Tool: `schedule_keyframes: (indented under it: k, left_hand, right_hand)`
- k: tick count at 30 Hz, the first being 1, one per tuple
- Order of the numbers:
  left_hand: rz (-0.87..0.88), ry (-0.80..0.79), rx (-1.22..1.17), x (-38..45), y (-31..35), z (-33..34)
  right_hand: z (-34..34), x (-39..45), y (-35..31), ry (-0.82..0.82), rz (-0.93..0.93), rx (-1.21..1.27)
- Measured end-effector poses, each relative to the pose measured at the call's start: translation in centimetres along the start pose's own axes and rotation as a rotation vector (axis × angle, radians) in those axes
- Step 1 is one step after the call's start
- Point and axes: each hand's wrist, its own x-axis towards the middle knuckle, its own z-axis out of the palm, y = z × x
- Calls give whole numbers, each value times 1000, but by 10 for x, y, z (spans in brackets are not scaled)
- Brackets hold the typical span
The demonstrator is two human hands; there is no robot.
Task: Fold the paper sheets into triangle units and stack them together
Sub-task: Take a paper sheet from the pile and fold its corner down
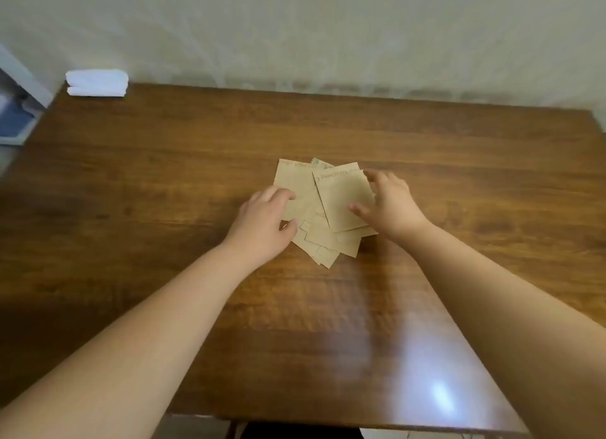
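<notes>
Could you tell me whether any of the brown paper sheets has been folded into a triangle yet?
No, the brown paper sheets all lie flat and rectangular in a loose pile.

L hand (262, 220) & R hand (390, 205) both fwd, fingers loosely curled, arms outstretched

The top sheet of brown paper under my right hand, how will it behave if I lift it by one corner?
The top sheet looks thin and flat, so it will probably droop when lifted. It lies loose on the fanned pile, so it likely slides off easily. The right hand should find it very light.
</notes>
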Motion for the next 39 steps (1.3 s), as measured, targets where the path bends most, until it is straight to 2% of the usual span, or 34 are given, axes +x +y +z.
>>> schedule_keyframes:
  k: [3, 9, 12, 20, 22, 25, 28, 31, 35, 37, 39]
  left_hand:
    - [23, 84, 6, 6, -11, 9]
    - [119, 144, 24, 18, -19, 28]
    - [146, 169, 22, 25, -20, 36]
    - [221, 173, 134, 34, -31, 47]
    - [236, 190, 181, 34, -35, 47]
    - [242, 246, 92, 31, -34, 45]
    - [363, 284, 25, 21, -26, 41]
    - [528, 350, 205, -3, -19, 40]
    - [775, 566, 336, -45, -9, 48]
    - [867, 564, 355, -66, -4, 54]
    - [854, 507, 413, -80, -1, 62]
  right_hand:
    - [4, 20, 4, 19, -31, -108]
    - [5, 56, 7, -122, -119, -291]
    - [5, 64, 12, -67, -127, -332]
    - [0, 53, 23, 284, -329, -210]
    - [-7, 45, 23, 270, -343, -128]
    - [-17, 31, 20, 193, -336, 96]
    - [-21, 12, 17, 121, -339, 294]
    - [-18, -13, 15, 68, -341, 414]
    - [-6, -54, 12, 10, -374, 416]
    - [3, -73, 8, 1, -385, 419]
    - [13, -90, 7, 79, -383, 301]
